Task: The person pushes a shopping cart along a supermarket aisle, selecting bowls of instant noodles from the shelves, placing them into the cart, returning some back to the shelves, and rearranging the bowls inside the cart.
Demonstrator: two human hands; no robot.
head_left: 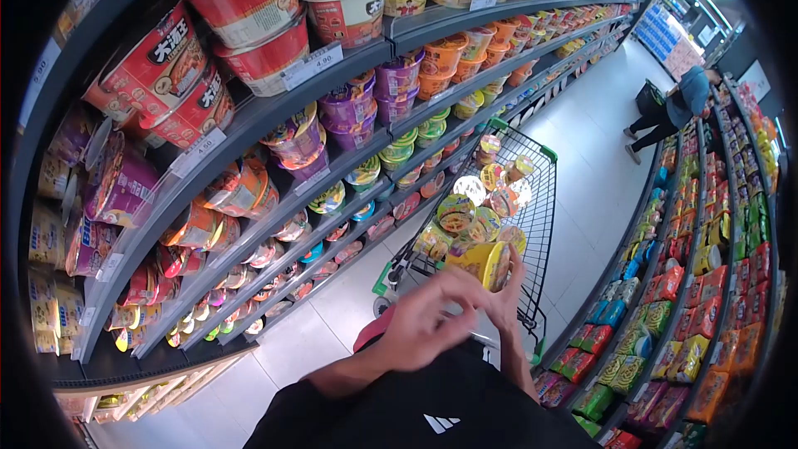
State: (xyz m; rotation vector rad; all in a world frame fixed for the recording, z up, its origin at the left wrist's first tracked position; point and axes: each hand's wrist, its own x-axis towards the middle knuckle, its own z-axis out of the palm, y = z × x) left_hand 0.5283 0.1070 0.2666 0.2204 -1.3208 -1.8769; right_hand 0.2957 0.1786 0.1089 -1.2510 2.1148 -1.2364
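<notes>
My right hand [505, 287] grips a yellow instant noodle cup [478, 263] from its right side, holding it tilted above the near end of a shopping cart [544, 224]. Just left of and below the cup is my left hand [432, 316], its fingers bent and a gap between thumb and fingers. It overlaps the right hand in view, and I cannot tell if the two touch. Several noodle cups and bowls lie in the cart, among them a green-rimmed bowl [455, 212] and an orange one [503, 201].
Shelves [274, 129] along the left carry red noodle tubs [249, 0], purple cups [347, 112] and many others. On the right, another shelf [640, 316] holds packets. Farther up the tiled aisle [603, 129], a person [688, 98] stands by a dark basket [651, 100].
</notes>
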